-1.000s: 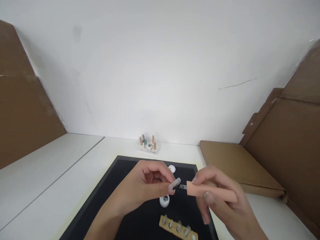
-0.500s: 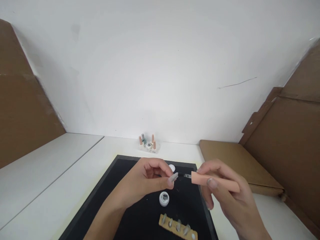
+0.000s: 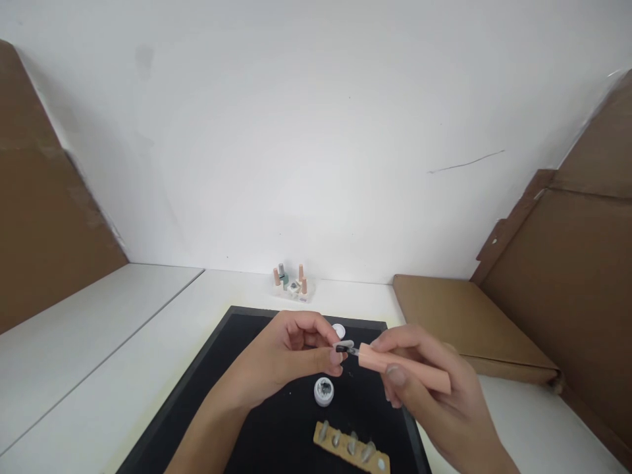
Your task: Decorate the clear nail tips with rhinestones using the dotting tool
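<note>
Between thumb and fingers, my left hand (image 3: 296,352) pinches a pale, translucent false nail (image 3: 349,343). My right hand (image 3: 429,378) is closed round the peach handle of a nail polish brush (image 3: 402,368). The dark bristles overlap the false nail in this view and appear to touch it. Below my left fingertips stands a small white jar (image 3: 324,391) with silvery contents. A tan strip (image 3: 351,449) carrying several translucent false nails lies nearer to me. Partly behind my left fingertips is a round white lid (image 3: 338,330).
All this is over a black mat (image 3: 266,434) on a white table (image 3: 123,329). At the back, a clear tray (image 3: 291,295) holds several small bottles. A flat cardboard box (image 3: 474,322) lies at right, with cardboard panels on both sides.
My right hand has moved left with the brush, bringing the bristles from the false nail's right edge to over it. The false nail is turned to a flatter angle in my left hand.
</note>
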The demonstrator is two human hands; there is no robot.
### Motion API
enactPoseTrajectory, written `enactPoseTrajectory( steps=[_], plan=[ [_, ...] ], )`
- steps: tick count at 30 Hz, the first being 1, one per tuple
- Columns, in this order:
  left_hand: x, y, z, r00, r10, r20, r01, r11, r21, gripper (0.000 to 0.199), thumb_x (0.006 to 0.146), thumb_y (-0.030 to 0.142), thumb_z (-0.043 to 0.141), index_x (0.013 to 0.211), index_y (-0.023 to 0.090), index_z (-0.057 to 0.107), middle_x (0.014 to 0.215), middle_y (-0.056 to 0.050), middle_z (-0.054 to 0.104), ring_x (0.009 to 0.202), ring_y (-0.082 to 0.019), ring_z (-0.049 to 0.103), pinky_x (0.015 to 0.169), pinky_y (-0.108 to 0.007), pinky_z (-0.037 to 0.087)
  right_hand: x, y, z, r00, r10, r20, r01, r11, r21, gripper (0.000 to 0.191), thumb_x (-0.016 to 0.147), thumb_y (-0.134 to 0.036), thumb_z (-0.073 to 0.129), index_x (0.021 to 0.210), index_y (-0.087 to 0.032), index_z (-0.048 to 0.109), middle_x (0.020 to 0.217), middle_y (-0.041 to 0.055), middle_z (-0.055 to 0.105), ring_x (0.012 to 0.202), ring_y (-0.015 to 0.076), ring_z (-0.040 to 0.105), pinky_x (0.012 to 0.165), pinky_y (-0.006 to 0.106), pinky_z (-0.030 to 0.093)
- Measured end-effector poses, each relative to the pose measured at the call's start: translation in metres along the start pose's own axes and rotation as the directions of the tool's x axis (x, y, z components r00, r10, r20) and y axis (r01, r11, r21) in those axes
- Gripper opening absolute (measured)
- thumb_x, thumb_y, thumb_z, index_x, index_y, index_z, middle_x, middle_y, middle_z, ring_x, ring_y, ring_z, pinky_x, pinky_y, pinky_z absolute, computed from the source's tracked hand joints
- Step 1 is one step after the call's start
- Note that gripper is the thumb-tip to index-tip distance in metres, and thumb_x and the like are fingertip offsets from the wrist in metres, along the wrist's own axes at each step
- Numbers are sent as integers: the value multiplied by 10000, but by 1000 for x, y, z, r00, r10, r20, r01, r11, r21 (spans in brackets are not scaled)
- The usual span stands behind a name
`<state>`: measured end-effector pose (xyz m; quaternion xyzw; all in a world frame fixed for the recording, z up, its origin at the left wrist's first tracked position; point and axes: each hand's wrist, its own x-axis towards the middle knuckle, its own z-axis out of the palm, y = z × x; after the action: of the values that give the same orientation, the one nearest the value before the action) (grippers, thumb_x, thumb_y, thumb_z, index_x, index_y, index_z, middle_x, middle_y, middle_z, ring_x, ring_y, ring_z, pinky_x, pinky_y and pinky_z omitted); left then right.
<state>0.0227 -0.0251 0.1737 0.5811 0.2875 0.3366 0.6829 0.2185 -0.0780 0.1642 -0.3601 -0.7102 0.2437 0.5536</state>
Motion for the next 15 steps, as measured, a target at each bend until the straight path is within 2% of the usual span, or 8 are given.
enactPoseTrajectory(
  steps=[4, 7, 15],
  plan=[
    [0, 0, -1, 1000, -11, -30, 11, 1000, 19, 131, 736, 239, 781, 740, 133, 705, 656, -6, 709, 647, -100, 656, 633, -187, 475, -1, 0, -3, 997, -61, -49, 53, 986, -155, 65, 901, -286, 547, 879, -260, 602, 515, -69, 517, 401, 85, 449, 387, 187, 312],
    [0, 0, -2, 999, -22, -49, 23, 1000, 15, 141, 721, 239, 793, 744, 131, 706, 666, -6, 707, 657, -110, 667, 650, -201, 491, -1, 0, -3, 990, -100, -98, 81, 979, -185, 73, 907, -285, 537, 880, -259, 601, 501, -69, 521, 391, 86, 441, 379, 186, 315],
    [0, 0, 0, 1000, 13, -4, -13, 1000, 22, 91, 747, 205, 769, 746, 141, 705, 681, -3, 706, 663, -100, 639, 635, -193, 460, 2, -3, -1, 987, -155, 38, 158, 982, -106, 95, 918, -317, 523, 897, -261, 597, 520, -63, 548, 409, 91, 485, 396, 179, 360]
  ],
)
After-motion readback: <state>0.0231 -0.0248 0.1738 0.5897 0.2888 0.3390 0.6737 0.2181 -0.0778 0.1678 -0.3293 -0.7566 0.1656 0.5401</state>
